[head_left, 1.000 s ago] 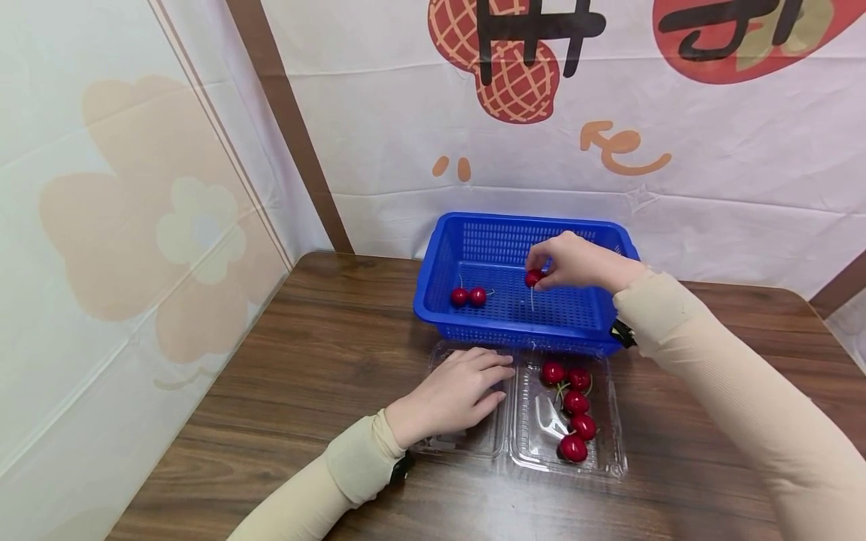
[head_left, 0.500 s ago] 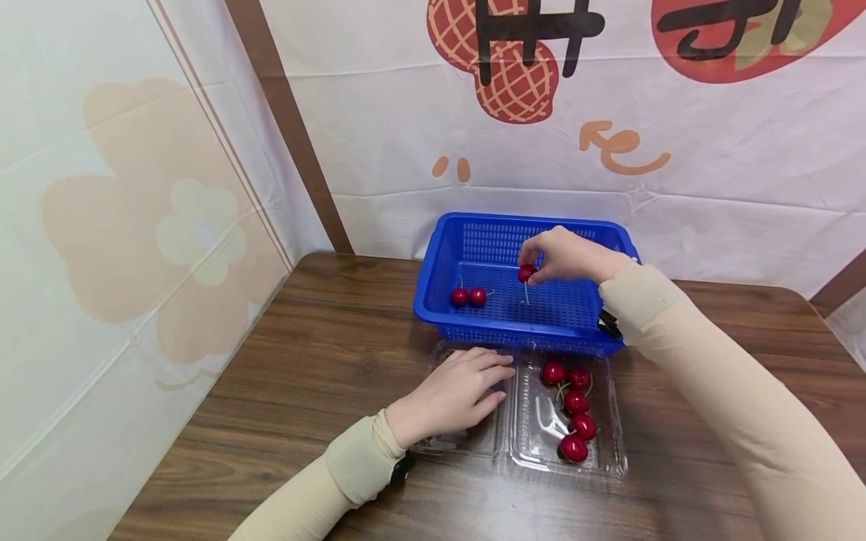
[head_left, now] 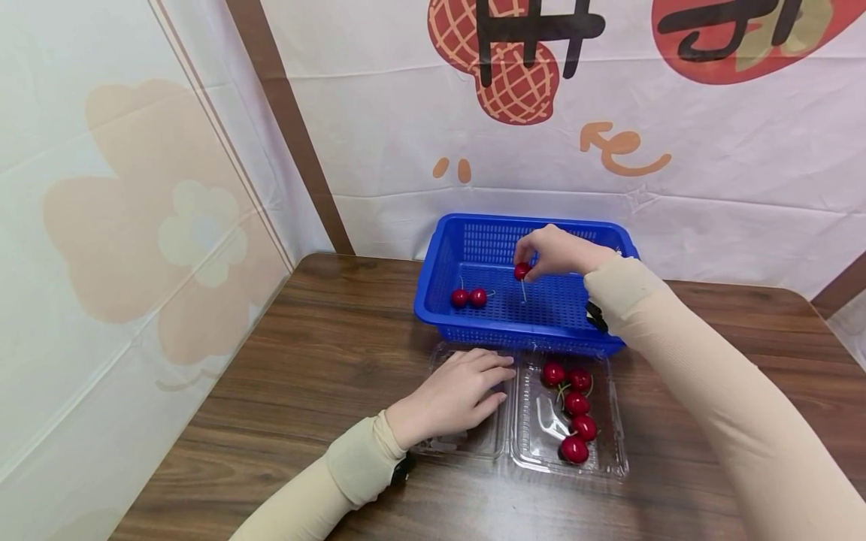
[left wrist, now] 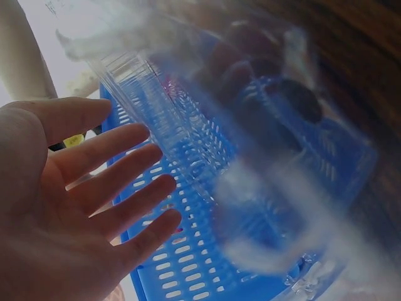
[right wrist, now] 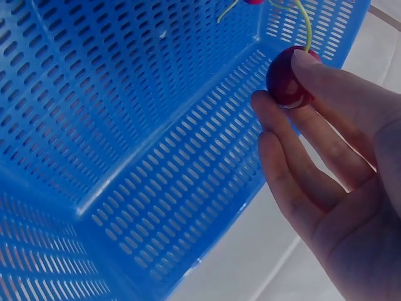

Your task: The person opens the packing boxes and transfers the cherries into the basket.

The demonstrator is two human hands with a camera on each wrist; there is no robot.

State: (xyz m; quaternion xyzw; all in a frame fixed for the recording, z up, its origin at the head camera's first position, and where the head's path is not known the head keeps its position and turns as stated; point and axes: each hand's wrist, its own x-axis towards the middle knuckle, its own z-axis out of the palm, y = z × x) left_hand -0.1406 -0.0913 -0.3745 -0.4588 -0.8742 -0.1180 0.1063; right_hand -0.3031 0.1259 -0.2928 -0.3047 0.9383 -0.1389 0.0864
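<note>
My right hand point(head_left: 556, 251) pinches a dark red cherry point(right wrist: 289, 78) between thumb and fingers, over the inside of the blue basket point(head_left: 433, 319). The cherry's green stem hangs down in the head view. Two more cherries point(head_left: 468, 297) lie together on the basket floor at the left. My left hand point(head_left: 458, 394) rests, fingers spread and straight, on the left half of a clear plastic clamshell box point(head_left: 524, 451). Several cherries with stems point(head_left: 576, 403) lie in the box's right half. In the left wrist view the left palm point(left wrist: 69, 213) shows, with blurred clear plastic beside it.
The basket stands at the back of a brown wooden table point(head_left: 284, 376), right behind the clamshell box. A white printed cloth point(head_left: 379, 135) hangs behind the table, and another cloth panel point(head_left: 135, 225) runs along the left side.
My right hand, with the cherry pinched in it, has moved a little to the left and slightly back over the basket. The left hand stays in place.
</note>
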